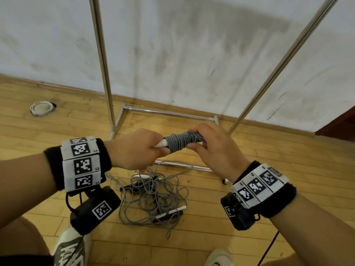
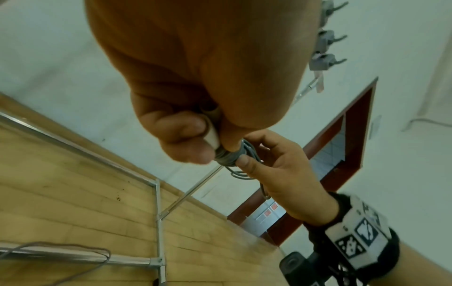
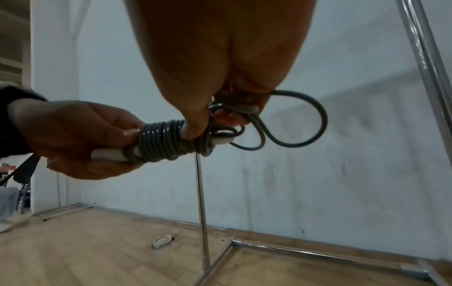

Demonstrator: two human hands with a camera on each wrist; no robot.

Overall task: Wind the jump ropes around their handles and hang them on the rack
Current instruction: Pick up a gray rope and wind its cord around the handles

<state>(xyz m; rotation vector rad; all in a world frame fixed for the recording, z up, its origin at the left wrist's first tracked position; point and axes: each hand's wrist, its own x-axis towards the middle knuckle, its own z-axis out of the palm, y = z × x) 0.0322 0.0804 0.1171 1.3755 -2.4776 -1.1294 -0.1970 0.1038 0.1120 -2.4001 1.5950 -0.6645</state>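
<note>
My left hand [image 1: 134,150] gripping the white handles [image 3: 107,153], right hand [image 1: 213,148] pinching the wound grey jump rope [image 1: 178,143], perhaps its loose loop, tangled ropes [image 1: 153,196] on floor at six o'clock, rack [image 1: 101,60] behind.

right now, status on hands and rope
Left hand grips white handles. Right hand pinches wound grey rope. Tangled ropes on floor; nothing blocking the rack.

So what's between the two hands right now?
The grey rope coil wound on the white handle, spanning left hand to right hand; head view shows it.
</note>
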